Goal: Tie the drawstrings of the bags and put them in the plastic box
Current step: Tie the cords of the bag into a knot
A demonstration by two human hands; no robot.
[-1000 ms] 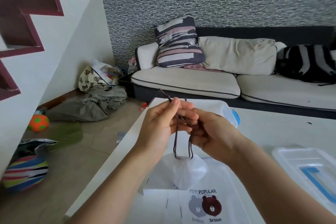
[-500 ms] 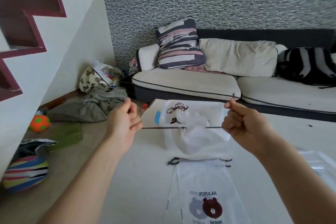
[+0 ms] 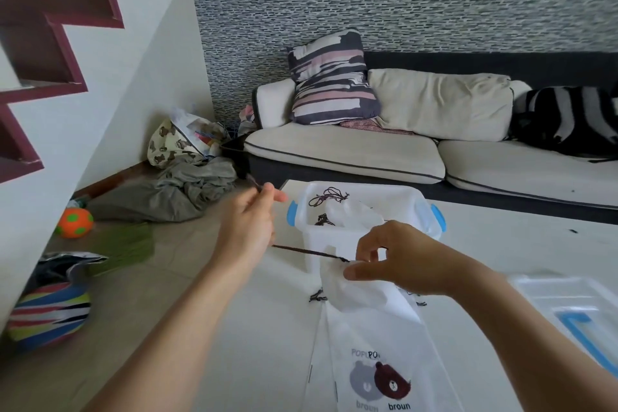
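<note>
While tied bags already lie in the clear plastic box (image 3: pixel 364 207) mid-frame, the left hand (image 3: pixel 247 227) pinches the dark drawstring (image 3: pixel 307 252) taut; the right hand (image 3: pixel 394 261) grips the white bag's (image 3: pixel 354 288) neck, knot unfinished, another bear-printed bag (image 3: pixel 374 365) waiting.

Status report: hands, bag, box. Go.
Left hand pinches drawstring taut. Right hand pinches bag mouth. Plastic box open behind, bags already inside. Nothing blocking.

Lighting: soft, even daylight — bright, source out of view. Shadows: faint, diffuse beneath the sofa (image 3: pixel 368 174) cushions. Glare: mild washout on the white table (image 3: pixel 501 244), low contrast against pale plastic. Blur: slight motion smear on the left hand (image 3: pixel 247 227). Distortion: wide-angle bowing at edges — staircase (image 3: pixel 50 43) lines splay outward.
</note>
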